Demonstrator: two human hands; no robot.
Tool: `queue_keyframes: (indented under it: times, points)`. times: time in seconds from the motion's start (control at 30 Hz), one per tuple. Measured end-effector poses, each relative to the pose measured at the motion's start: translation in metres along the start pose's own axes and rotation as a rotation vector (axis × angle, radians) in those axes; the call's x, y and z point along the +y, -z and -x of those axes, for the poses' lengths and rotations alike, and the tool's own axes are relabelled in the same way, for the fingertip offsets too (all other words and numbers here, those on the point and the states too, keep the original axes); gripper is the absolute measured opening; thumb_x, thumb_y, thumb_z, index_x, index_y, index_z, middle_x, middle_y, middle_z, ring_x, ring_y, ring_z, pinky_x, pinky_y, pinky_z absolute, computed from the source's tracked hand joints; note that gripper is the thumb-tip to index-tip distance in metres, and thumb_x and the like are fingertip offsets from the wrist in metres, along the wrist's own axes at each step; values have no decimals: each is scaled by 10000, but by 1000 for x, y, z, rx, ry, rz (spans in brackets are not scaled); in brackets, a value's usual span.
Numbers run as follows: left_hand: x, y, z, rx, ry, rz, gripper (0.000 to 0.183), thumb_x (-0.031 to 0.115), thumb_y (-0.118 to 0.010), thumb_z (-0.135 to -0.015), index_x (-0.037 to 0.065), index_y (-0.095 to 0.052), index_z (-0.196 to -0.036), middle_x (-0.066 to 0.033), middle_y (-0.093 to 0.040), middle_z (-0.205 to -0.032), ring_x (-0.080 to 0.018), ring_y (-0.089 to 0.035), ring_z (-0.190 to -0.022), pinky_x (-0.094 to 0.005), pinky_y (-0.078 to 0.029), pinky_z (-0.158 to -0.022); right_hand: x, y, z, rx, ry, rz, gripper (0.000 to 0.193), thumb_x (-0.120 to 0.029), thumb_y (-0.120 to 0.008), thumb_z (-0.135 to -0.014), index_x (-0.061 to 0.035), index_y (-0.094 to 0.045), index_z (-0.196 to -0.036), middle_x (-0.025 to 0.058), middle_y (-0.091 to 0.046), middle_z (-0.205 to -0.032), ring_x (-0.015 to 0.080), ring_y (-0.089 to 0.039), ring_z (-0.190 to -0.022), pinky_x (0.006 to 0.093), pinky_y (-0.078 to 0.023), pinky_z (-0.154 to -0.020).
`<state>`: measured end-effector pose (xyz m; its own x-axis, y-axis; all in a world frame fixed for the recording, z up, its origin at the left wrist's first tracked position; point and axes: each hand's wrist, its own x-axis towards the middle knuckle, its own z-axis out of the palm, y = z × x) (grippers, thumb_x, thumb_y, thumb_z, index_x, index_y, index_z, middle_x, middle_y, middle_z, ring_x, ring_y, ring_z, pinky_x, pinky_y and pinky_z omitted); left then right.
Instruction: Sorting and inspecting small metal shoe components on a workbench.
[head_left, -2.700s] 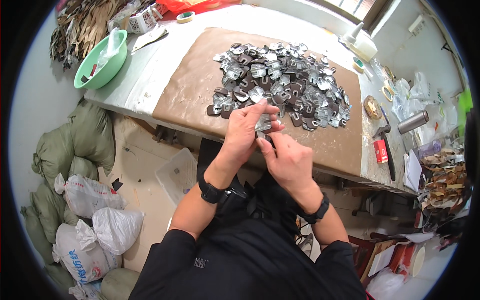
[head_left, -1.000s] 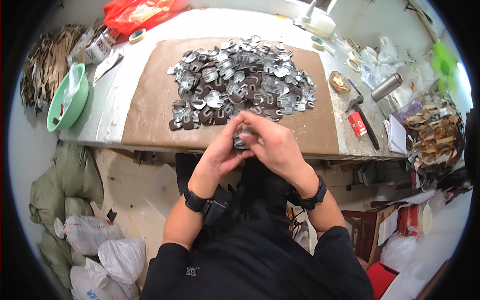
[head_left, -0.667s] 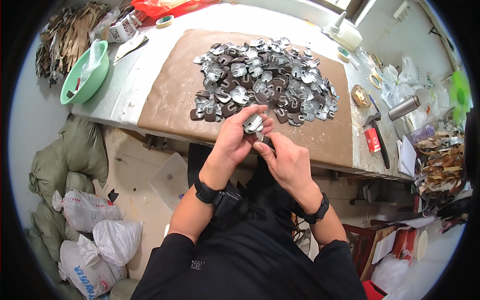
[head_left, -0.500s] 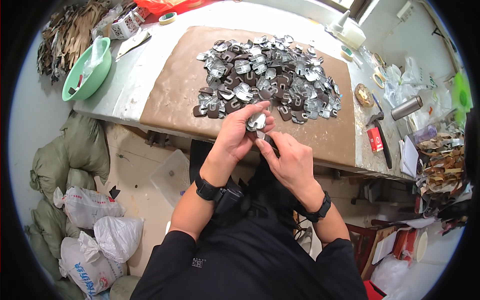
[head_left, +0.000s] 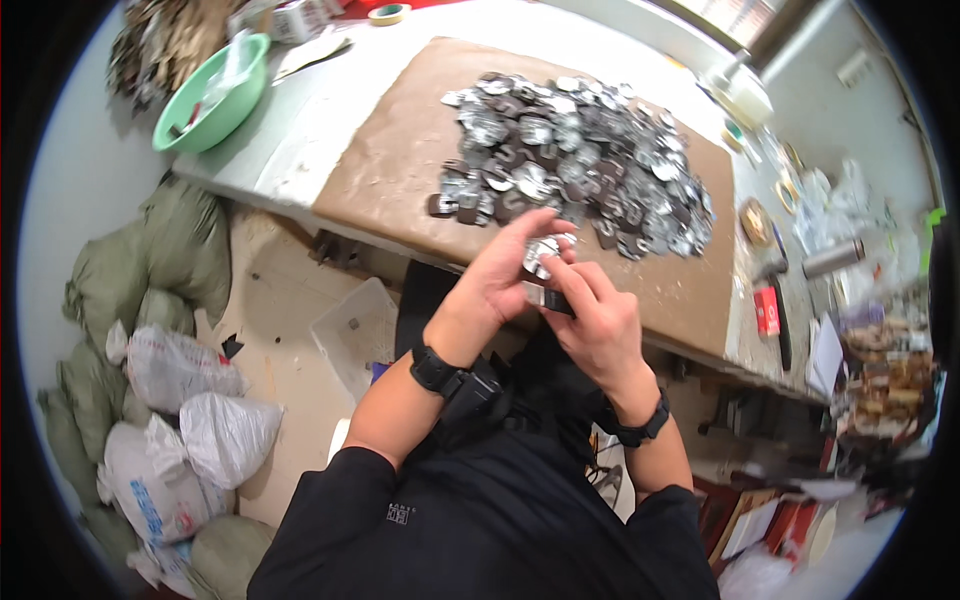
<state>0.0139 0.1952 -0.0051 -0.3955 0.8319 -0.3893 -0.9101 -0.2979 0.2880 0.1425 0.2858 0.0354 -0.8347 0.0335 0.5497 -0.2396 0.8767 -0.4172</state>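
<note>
Just in front of the near table edge, my left hand is closed around a shiny silver piece, the fingers curled behind it. My right hand meets it from the right and grips a short dark tool with a flat silver end; its exact kind is unclear. My right fingers reach up to the silver piece. Beyond both hands lies a wide pile of slotted pieces, some shiny silver and some dark brown, on a brown mat. Motion blur softens the details.
On the left stands a green basin at the table's edge. Along the right lie a red box, a metal cylinder, a tape roll and plastic bags. Stuffed sacks fill the floor at left, beside a clear plastic bin.
The view has shifted, so the table sits farther right. My right fingers have moved up onto the silver piece, and the tool's silver end now lies lower, below it.
</note>
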Motion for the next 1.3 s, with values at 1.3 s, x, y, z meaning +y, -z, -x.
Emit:
queue_keyframes:
  times: [1.3]
  points:
    - [7, -32, 18, -224, -433, -365, 273, 218, -516, -1007, 8, -575, -1170, -77, -643, -878, -162, -659, -774, -377, -607, -740, -1, 9, -5, 33, -145, 127, 263, -313, -675, -906, -51, -652, -906, 78, -626, -760, 254, -630, -610, 364, -476, -505]
